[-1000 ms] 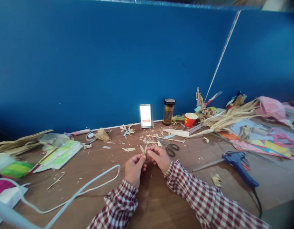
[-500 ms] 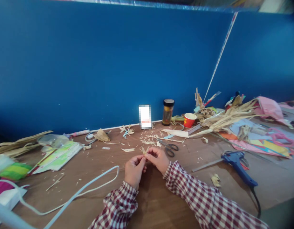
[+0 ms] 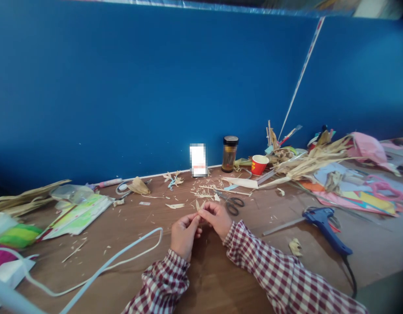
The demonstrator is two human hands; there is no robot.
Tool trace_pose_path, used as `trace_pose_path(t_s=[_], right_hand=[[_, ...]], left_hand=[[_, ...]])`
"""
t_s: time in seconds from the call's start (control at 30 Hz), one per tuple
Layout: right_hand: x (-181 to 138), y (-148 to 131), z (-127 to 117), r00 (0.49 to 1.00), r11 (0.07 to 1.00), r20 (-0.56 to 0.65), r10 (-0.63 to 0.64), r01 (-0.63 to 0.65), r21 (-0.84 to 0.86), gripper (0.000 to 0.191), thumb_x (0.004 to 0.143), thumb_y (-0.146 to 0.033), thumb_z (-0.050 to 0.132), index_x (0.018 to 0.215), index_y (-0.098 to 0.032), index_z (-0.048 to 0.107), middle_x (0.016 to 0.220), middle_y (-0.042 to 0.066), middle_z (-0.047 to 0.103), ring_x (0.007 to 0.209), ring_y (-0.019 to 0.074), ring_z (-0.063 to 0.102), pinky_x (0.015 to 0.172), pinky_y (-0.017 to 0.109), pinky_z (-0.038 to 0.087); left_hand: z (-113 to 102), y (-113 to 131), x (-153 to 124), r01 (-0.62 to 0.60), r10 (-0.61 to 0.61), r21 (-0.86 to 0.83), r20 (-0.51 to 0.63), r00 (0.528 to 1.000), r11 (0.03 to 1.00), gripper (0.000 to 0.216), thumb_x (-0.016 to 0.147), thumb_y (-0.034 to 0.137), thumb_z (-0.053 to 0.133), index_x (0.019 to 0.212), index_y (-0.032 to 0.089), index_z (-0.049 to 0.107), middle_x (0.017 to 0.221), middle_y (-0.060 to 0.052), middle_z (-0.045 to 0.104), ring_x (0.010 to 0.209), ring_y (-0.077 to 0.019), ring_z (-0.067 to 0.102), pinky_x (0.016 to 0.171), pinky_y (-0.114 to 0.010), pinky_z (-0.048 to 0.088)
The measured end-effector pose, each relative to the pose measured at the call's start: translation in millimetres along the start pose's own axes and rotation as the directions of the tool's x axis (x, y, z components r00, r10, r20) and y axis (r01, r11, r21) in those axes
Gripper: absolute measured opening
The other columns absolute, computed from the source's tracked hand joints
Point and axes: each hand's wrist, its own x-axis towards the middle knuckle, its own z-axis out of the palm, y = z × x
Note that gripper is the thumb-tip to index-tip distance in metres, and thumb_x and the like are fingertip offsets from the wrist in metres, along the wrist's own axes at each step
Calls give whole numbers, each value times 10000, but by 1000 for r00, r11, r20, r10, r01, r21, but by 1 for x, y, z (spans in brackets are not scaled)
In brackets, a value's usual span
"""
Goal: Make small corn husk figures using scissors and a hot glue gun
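Note:
Both hands meet over the middle of the brown table (image 3: 221,279). My left hand (image 3: 183,233) and my right hand (image 3: 217,218) each pinch a small pale piece of dried husk (image 3: 198,205), whose pointed tips stick up between the fingertips. Both sleeves are red and white check. Black-handled scissors (image 3: 234,204) lie just beyond my right hand. Husk scraps and slivers are scattered on the table around the hands.
A blue glue gun (image 3: 325,222) with a black cord lies at the right. A dark jar (image 3: 229,153), a red cup (image 3: 259,165) and a heap of dried husks (image 3: 314,159) stand near the blue wall. A pale blue cable (image 3: 123,257) loops at the left, beside green paper sheets (image 3: 79,213).
The hands have stayed together on the husk piece, shifting only slightly; the view has drifted a little. Nothing was let go.

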Motion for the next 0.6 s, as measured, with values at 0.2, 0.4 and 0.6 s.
trace_pose_path(t_s=[0.2, 0.4, 0.6], right_hand=[[1, 5, -2, 999, 999, 1, -43, 43, -20, 195, 715, -342, 589, 663, -164, 530, 578, -47, 507, 511, 70, 434, 477, 192, 332], [2, 0, -3, 996, 990, -28, -85, 82, -115, 188, 703, -331, 601, 644, -157, 564, 546, -48, 487, 487, 66, 414, 483, 198, 335], [1, -1, -4, 1000, 1000, 25, -8, 8, -26, 216, 708, -367, 594, 687, -156, 554, 562, -30, 550, 528, 86, 499, 498, 199, 373]], left_hand=[[-1, 1, 0, 11, -10, -35, 31, 999, 999, 294, 610, 339, 681, 782, 106, 633, 540, 15, 583, 387, -46, 478, 344, -132, 379], [-2, 9, 2, 186, -161, -224, 126, 979, 957, 250, 590, 270, 717, 777, 124, 637, 598, 1, 604, 443, -55, 534, 400, -137, 454], [-5, 10, 3, 265, -209, -279, 216, 954, 923, 157, 643, 182, 685, 782, 112, 661, 630, -4, 607, 424, -23, 502, 389, -106, 453]])
